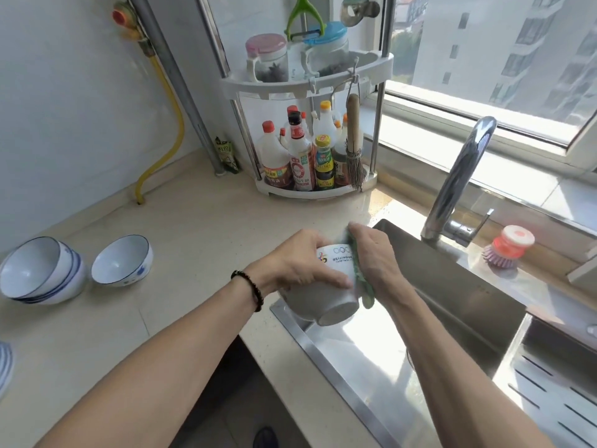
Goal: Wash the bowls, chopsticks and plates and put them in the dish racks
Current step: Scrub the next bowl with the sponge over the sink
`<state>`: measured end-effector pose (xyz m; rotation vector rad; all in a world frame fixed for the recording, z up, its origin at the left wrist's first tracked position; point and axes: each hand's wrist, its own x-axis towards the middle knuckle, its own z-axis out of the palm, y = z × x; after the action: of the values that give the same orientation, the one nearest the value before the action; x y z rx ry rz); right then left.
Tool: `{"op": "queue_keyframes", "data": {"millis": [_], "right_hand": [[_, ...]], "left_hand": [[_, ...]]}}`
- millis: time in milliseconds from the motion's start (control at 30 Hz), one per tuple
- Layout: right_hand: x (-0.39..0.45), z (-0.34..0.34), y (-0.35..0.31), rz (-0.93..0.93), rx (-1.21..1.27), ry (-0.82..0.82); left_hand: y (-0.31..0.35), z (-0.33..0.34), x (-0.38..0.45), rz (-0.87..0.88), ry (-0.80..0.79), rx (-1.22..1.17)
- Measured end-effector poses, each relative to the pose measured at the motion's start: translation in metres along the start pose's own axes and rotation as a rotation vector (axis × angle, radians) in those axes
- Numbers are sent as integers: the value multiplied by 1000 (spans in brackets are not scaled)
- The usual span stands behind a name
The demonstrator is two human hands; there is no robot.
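My left hand [300, 263] grips a white printed bowl [326, 302] tipped on its side over the left edge of the steel sink [371, 392], its foot facing me. My right hand [374, 253] presses a green scouring cloth [363, 286] against the bowl's right side. On the counter at the left stand a stack of blue-rimmed white bowls [42, 273] and a single white bowl with blue marks [122, 261]. A blue-striped dish edge [5, 363] shows at the far left. A slotted steel drain tray [555, 402] sits at the right of the sink.
A chrome tap [458, 176] rises behind the sink. A red and purple dish brush [508, 247] stands to its right. A white corner rack [310, 137] holds sauce bottles, jars and a hanging brush. A yellow gas hose [161, 134] runs down the wall. A window lies behind.
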<state>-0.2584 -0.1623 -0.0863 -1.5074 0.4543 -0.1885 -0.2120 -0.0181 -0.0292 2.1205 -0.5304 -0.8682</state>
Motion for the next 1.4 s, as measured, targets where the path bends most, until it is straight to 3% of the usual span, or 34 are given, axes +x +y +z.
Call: {"op": "queue_keyframes", "data": {"millis": [100,167,300,433,533,700,833,967,1067,1133,1200,1233,1300,1400], "right_hand": [[-10,16,1,-171,-139,-95],[-11,19,11,-178,-174,-92],[-4,9,15,57,177,-85],[-17,14,24,-153,-10,-54],[-13,11,26,-40,240,-83],[-23,23,28,-225,-44,-99],[-10,10,18,97,254,-55],[-26,30,17,-283,-86,-223],[-22,36,26,-84,67,-206],[-17,41,22,192,195,-188],[-25,58,11,261,121,-189],[-33,72,7,203,77,-183],[-58,104,4,-86,-33,-157],[-108,149,13,-430,-317,-212]], "left_hand": [[-8,14,5,36,204,-34],[-14,15,5,46,278,-60],[-16,13,-1,81,271,-154],[-16,8,-2,77,305,-263],[-18,12,-4,75,312,-229],[-21,15,-4,69,372,-250],[-25,13,-13,102,336,-280],[-37,12,-17,63,402,-233],[-44,10,-35,57,420,-286],[-52,9,-51,41,514,-502],[-61,7,-64,-3,677,-803],[-67,5,-70,-43,765,-934],[-78,-6,-83,-121,925,-1079],[-94,-24,-112,-146,1054,-1113]]}}
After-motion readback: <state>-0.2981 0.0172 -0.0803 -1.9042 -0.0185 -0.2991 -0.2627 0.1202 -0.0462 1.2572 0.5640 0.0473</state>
